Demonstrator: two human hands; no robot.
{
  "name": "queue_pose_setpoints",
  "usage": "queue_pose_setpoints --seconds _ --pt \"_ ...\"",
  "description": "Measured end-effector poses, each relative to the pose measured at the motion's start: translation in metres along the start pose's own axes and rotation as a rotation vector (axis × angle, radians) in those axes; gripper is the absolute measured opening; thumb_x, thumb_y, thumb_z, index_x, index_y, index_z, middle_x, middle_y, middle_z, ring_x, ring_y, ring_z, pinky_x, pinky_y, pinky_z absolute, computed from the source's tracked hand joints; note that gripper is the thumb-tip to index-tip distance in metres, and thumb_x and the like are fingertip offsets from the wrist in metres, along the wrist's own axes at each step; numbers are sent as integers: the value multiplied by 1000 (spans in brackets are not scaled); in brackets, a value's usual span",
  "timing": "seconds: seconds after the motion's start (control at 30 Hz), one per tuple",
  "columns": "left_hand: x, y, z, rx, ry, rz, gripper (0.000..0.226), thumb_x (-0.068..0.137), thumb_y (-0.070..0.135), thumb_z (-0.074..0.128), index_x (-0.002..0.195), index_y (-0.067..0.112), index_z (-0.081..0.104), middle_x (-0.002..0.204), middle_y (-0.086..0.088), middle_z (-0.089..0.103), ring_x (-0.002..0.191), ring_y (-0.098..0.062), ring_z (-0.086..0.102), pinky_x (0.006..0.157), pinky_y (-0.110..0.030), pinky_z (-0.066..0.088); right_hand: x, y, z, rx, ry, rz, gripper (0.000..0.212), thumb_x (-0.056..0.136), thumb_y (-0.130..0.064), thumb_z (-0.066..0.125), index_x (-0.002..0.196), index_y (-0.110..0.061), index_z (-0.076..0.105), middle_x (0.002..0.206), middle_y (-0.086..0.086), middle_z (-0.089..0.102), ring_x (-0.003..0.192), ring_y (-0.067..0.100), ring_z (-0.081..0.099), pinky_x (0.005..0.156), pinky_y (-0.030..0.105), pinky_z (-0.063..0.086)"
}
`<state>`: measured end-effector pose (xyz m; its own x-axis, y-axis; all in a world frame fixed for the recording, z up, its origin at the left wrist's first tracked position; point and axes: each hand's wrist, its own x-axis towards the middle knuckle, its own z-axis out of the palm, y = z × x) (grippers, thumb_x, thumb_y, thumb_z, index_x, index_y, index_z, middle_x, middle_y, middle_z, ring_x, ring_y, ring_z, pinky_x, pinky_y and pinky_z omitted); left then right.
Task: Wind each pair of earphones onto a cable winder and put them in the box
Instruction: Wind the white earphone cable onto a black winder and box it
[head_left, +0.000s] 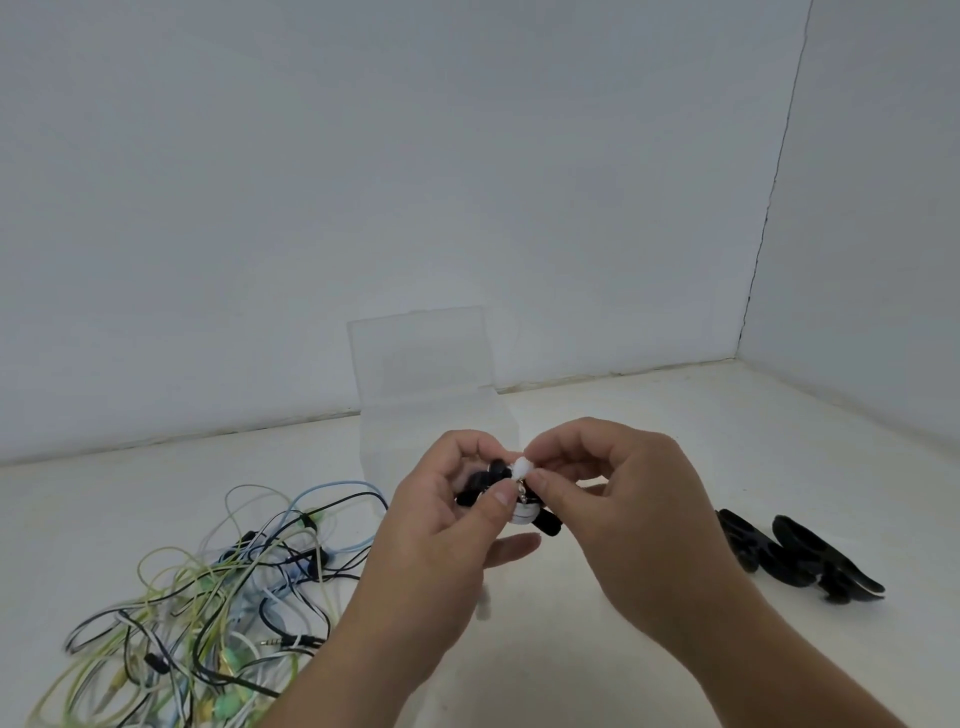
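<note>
Fingers of both hands, left hand (441, 514) and right hand (618, 499), pinched a black winder (545, 525) wrapped with white earphones (521, 467), the clear box (423, 374) at twelve o'clock, tangled earphone cables (208, 587) at eight, spare winders (800, 556) at three.

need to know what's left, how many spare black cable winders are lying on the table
2, as far as I can tell: one lies right of the hands, the other overlaps it further right. The shapes blur together, so more may be hidden.
</note>
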<state>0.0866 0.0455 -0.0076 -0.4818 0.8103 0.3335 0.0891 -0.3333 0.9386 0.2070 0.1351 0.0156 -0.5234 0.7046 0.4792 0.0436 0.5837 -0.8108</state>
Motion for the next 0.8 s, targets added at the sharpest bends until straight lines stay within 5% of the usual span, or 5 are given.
queue_pose_setpoints --seconds 0.3,0.47,0.6,0.8 --pt "2 -1 -5 65 -35 -46 17 95 11 64 101 20 78 94 -16 75 91 -32 73 78 -36 61 2 3 -7 -164 -111 -64 13 86 -21 73 83 -34 71 86 -17 66 80 1 65 68 18 52" --pt "2 1 -7 -11 -88 -117 22 82 15 69 101 21 78 97 -20 74 92 -32 73 76 -32 59 2 3 -7 -132 -76 -81 14 88 -19 71 79 -30 71 78 -17 66 69 1 62 63 9 43" --pt "2 -2 -6 79 -45 -128 25 90 -3 66 95 18 79 93 -20 73 85 -32 73 79 -38 61 0 2 -6 -142 -11 -121 16 88 -17 70 80 -31 68 80 -16 65 78 4 62 67 10 44" --pt "2 2 -2 -9 54 -127 22 92 1 63 87 18 76 88 -16 73 80 -28 73 71 -33 59 2 -2 -11 -96 -96 -137 19 85 -12 73 78 -29 69 79 -14 69 80 6 66 69 12 48"
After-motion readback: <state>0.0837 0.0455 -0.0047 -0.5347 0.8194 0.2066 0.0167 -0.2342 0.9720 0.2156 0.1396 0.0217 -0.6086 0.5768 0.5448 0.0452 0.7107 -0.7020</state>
